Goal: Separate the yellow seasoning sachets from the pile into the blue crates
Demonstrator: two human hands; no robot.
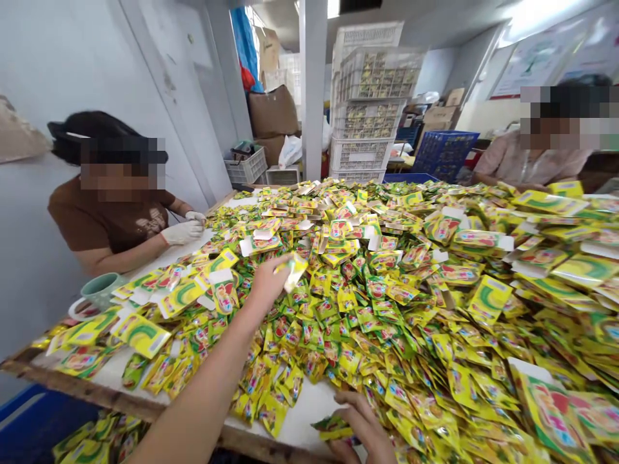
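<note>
Far left, a co-worker in a brown shirt wears white gloves; pale green ceramic mug near the edge of a wood-framed white table. Left hand pinches a yellow foil sachet above a heap of glossy yellow-green sachets. Right hand, fingers curled, grips a green-yellow sachet strip at the near edge. Far right, a co-worker in a pink shirt.

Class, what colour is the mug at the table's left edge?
The mug is pale green, best seen in the head view.

Sachet heap blocks reach past left hand and right hand; white tabletop strip just beside right hand.
</note>
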